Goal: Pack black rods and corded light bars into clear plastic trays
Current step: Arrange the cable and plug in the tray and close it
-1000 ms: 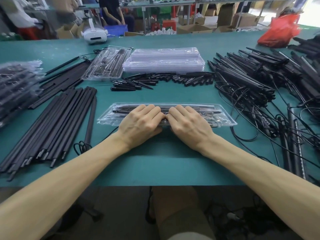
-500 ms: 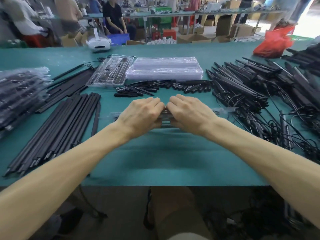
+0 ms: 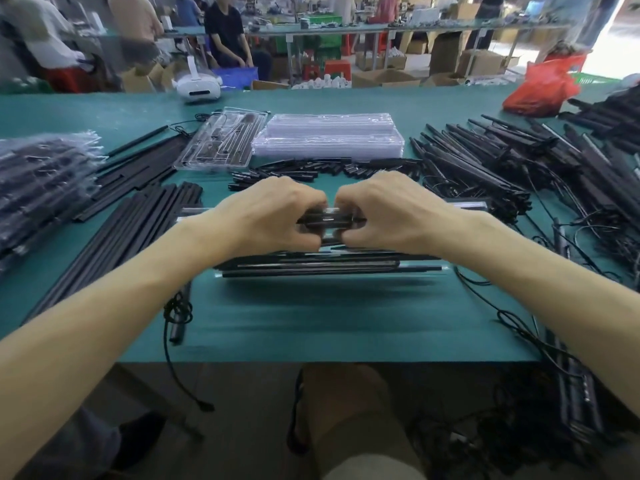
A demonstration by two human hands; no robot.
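Both the left hand [image 3: 273, 216] and the right hand [image 3: 391, 213] have curled fingers clamped round the middle of the filled clear tray [image 3: 346, 263]. It is held tilted over the green table [image 3: 311, 323], with its long axis running left to right. Loose black rods [image 3: 114, 244] lie to the left and tangled corded light bars [image 3: 502, 168] to the right. Beyond the hands are short black pieces [image 3: 325, 168], a stack of empty trays [image 3: 329, 136] and a red bag [image 3: 543, 86].
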